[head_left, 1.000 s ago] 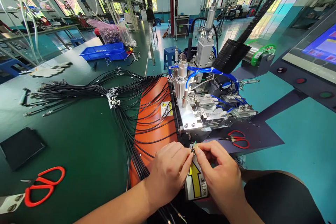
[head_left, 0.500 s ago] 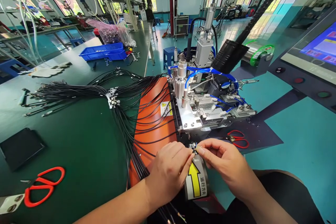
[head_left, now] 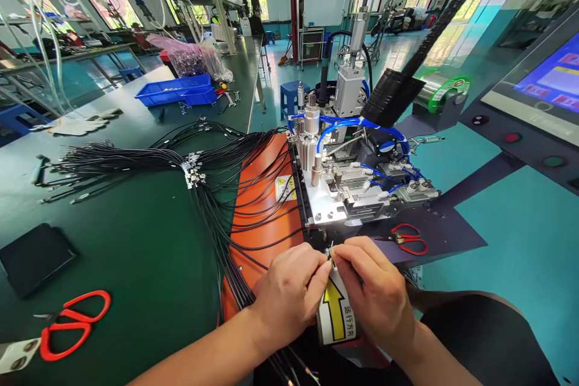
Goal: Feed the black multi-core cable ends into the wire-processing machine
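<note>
My left hand [head_left: 292, 289] and my right hand [head_left: 371, 286] meet fingertip to fingertip just in front of a metal machine [head_left: 350, 187] with blue air hoses. Between the fingertips sits the small end of a thin black cable [head_left: 332, 255], pinched by both hands. A bundle of black cables [head_left: 217, 205] fans from the green bench across an orange plate [head_left: 265, 205] toward my hands. Below my fingers is a white label with a yellow arrow [head_left: 337, 313].
Red scissors [head_left: 72, 325] lie at the near left beside a black pad [head_left: 34, 256]. Small red cutters [head_left: 409, 238] rest on the dark mat right of the machine. A blue tray [head_left: 178, 90] stands far back. A screen panel [head_left: 538, 90] rises at the right.
My right hand has drawn in closer to my left, with its fingers curled tighter over the cable end. Both hands have stayed at the machine's front edge.
</note>
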### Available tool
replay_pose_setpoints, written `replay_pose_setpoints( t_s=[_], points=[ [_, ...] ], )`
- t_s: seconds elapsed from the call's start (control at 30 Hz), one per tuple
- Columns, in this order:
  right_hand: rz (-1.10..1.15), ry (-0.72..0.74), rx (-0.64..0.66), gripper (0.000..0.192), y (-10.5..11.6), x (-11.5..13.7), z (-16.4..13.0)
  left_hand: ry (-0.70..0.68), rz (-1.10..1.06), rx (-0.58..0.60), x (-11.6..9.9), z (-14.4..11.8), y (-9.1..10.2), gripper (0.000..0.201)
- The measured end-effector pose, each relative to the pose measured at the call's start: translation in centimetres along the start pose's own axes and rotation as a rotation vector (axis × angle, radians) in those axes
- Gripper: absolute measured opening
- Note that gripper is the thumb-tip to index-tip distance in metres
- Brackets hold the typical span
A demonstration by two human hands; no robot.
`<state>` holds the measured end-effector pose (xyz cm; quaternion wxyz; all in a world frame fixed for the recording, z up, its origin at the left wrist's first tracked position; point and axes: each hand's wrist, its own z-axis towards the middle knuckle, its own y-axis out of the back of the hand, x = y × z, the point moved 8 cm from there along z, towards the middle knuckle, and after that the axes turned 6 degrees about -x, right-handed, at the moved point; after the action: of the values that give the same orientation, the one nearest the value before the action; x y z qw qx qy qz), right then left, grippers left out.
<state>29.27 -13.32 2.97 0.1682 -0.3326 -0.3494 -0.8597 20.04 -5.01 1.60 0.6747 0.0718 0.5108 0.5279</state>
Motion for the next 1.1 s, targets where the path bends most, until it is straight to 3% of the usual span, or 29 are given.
replay_pose_setpoints(
  t_s=[0.1, 0.23, 0.37, 0.53, 0.77, 1.1],
  points=[
    [0.119, -0.239, 0.021, 0.008, 0.4, -1.8, -0.2, 0.017, -0.011, -0.025, 0.1, 0.0, 0.2, 0.015],
    [0.304, -0.663, 0.094, 0.030, 0.8, -5.1, -1.4, 0.000, -0.020, -0.013, -0.2, 0.1, 0.2, 0.015],
    [0.474, -0.889, 0.109, 0.042, 0.3, -6.4, -2.1, -0.022, -0.013, -0.016, -0.4, 0.2, 0.2, 0.015],
    [0.582, -0.891, 0.140, 0.038, -0.4, -5.5, -1.6, -0.030, -0.007, 0.005, -0.3, 0.1, 0.0, 0.015],
    [0.451, -0.800, 0.193, 0.037, -0.1, -5.1, -1.3, -0.031, -0.001, -0.004, -0.2, 0.0, -0.1, 0.014],
    [0.442, -0.806, 0.155, 0.036, -0.2, -5.6, -1.6, -0.016, -0.006, 0.001, 0.0, 0.1, -0.3, 0.016]
  ],
)
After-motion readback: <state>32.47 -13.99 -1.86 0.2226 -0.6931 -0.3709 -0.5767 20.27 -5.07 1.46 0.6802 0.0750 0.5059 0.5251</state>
